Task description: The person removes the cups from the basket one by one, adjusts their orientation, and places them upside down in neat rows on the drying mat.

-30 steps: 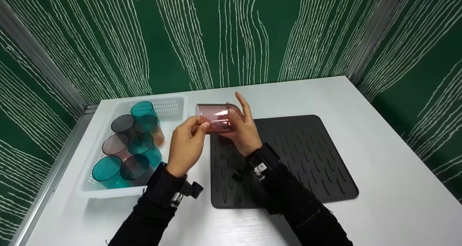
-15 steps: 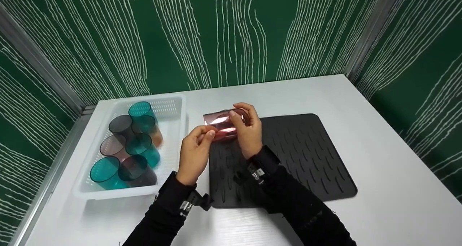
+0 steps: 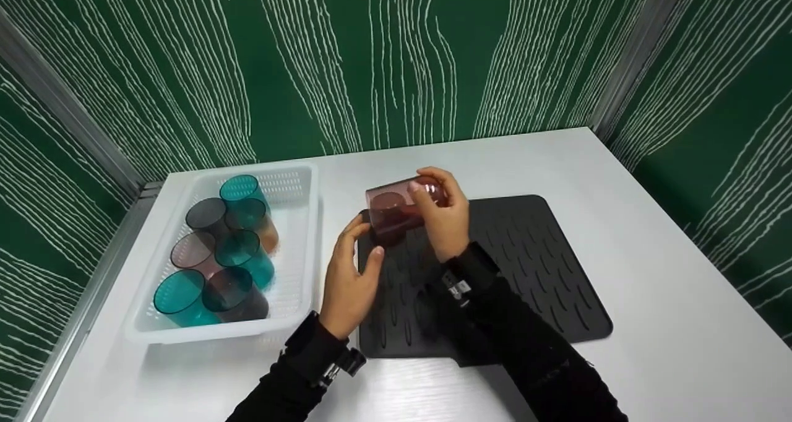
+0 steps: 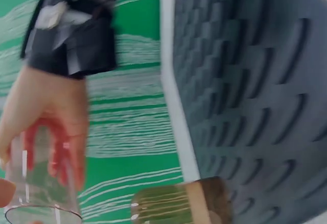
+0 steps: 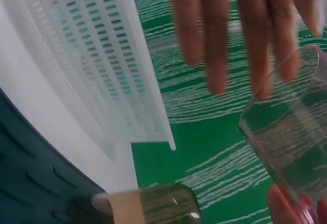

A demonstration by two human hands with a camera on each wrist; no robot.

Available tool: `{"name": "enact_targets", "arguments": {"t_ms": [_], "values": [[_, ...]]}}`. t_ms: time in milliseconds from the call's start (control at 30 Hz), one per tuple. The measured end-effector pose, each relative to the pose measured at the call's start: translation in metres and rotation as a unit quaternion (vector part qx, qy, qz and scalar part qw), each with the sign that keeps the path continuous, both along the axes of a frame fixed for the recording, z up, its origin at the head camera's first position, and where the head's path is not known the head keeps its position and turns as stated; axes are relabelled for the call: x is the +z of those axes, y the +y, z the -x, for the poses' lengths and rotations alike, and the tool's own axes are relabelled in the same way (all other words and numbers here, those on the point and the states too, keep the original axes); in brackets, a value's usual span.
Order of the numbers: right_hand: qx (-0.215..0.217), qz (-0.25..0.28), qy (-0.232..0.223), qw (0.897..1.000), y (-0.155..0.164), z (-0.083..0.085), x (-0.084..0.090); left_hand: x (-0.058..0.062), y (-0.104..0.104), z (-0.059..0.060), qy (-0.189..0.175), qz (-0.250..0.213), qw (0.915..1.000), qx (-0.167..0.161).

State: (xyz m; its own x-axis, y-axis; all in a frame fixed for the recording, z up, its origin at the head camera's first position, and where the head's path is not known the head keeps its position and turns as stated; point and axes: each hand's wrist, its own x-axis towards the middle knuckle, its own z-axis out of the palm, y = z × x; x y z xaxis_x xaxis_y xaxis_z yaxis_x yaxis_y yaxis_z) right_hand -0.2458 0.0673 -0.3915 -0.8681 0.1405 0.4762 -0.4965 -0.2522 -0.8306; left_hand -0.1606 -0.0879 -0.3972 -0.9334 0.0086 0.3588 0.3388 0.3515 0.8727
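Note:
My right hand [image 3: 434, 206] grips a pink see-through cup [image 3: 395, 213] by its closed end. The cup is tilted, mouth down and to the left, over the back left corner of the black ribbed mat [image 3: 526, 267]. My left hand [image 3: 365, 244] is just below the cup's mouth with relaxed fingers and holds nothing; whether it touches the rim is unclear. The left wrist view shows the right hand [image 4: 46, 117] round the cup [image 4: 43, 193] beside the mat [image 4: 255, 81]. The right wrist view shows the left hand's straight fingers [image 5: 240, 35] by the cup [image 5: 291, 132].
A white perforated basket [image 3: 303, 180] stands left of the mat with several teal, grey and pinkish cups [image 3: 238, 249] in it; the basket's wall [image 5: 87, 45] also shows in the right wrist view. Green patterned walls close in the white table [image 3: 649, 236] on three sides.
The left hand has let go of the cup and dropped below it. The right hand closed round the cup, tipped its mouth downward and moved it slightly right.

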Motion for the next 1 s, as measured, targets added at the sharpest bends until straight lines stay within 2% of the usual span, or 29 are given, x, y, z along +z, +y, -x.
{"name": "enact_targets", "arguments": {"t_ms": [167, 233, 300, 433, 567, 700, 867, 1000], "values": [[-0.035, -0.032, -0.005, 0.999, 0.019, 0.007, 0.013, -0.014, -0.001, -0.009, -0.009, 0.098, 0.9951, 0.003], [-0.059, -0.067, -0.011, 0.996, 0.028, 0.012, 0.018, -0.021, -0.004, -0.013, -0.01, 0.151, 0.9885, 0.009], [-0.093, -0.118, -0.014, 0.988, 0.038, 0.017, 0.02, -0.028, -0.008, -0.017, -0.015, 0.203, 0.9788, 0.018], [-0.146, -0.229, -0.003, 0.962, 0.058, 0.027, 0.019, -0.042, -0.018, -0.021, -0.038, 0.29, 0.9559, 0.024], [-0.16, -0.324, 0.007, 0.932, 0.071, 0.036, 0.012, -0.054, -0.025, -0.02, -0.076, 0.343, 0.9361, -0.012], [-0.151, -0.392, 0.001, 0.908, 0.079, 0.043, 0.003, -0.061, -0.027, -0.02, -0.107, 0.367, 0.9222, -0.055], [-0.149, -0.465, 0.004, 0.873, 0.086, 0.051, -0.009, -0.063, -0.027, -0.02, -0.146, 0.39, 0.9043, -0.097], [-0.134, -0.502, -0.017, 0.854, 0.09, 0.057, -0.019, -0.062, -0.027, -0.02, -0.175, 0.406, 0.8899, -0.112]]}}
